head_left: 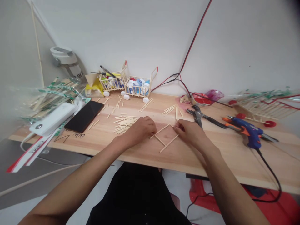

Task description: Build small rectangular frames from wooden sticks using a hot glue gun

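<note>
A square of thin wooden sticks [160,140] lies on the wooden tabletop [140,147], with some stick ends running past its corners. At its left corner my left hand [145,125] is closed, fingers curled down onto the end of a stick. My right hand [185,128] pinches the frame at its opposite, right-hand side, and the fingers hide that corner. Just left of my left hand is a loose pile of short sticks [124,123]. Beyond my hands, a few more sticks [169,110] lie apart.
Two small stick-built carts [138,87] stand by the wall, filled with small items. To the left are a phone [84,116], a white power strip [52,118] and a lidded container [67,62]. At right lie pliers [198,115], a blue glue gun [252,132] and another cart [255,107].
</note>
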Available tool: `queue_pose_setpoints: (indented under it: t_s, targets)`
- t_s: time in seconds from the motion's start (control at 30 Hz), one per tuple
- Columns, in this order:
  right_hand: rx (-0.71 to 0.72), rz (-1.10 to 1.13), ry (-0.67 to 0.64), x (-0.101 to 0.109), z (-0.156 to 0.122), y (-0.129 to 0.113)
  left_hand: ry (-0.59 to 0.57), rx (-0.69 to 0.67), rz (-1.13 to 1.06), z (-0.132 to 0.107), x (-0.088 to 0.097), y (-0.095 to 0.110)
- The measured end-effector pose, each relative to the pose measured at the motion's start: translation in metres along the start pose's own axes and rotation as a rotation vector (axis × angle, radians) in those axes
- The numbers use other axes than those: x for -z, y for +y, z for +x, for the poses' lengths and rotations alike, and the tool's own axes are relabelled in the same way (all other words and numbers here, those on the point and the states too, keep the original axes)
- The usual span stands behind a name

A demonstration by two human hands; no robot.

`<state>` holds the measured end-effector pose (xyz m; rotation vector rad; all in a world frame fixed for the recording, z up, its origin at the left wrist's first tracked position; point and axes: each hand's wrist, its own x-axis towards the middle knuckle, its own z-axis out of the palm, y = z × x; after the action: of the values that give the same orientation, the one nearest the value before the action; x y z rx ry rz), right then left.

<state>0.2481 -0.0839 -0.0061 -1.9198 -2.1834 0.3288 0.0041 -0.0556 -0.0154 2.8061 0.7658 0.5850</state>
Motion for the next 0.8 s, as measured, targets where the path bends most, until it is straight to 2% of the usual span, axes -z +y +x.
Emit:
queue_pose_setpoints:
  t_s: [0.4, 0.8]
  targets:
    - [0.012, -0.013, 0.001, -0.002, 0.001, 0.003, 0.012, 0.011, -0.011, -0.006, 0.007, 0.005]
    - [0.001, -0.028, 0.014, -0.001, 0.0, -0.001, 0.027, 0.035, -0.057, -0.034, 0.014, -0.001]
